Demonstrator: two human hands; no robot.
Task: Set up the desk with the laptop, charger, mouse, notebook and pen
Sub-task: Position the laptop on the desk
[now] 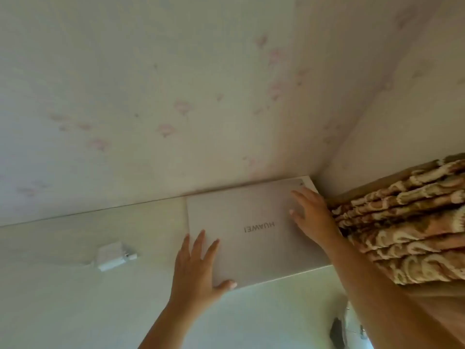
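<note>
Both hands (left [195, 267], right [310, 217]) flat, fingers straight, on closed laptop [254, 235]; charger [110, 256] at 9 o'clock; laptop could slide off worktop [75, 298] edge.

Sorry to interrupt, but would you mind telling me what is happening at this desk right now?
A person has both hands on a closed laptop lying flat on the desk, in the far corner by the wall. The left hand lies flat on its near left corner, thumb at the front edge; the right hand rests on its right side, beside a patterned curtain. The charger lies on the desk to the left, untouched.
</note>
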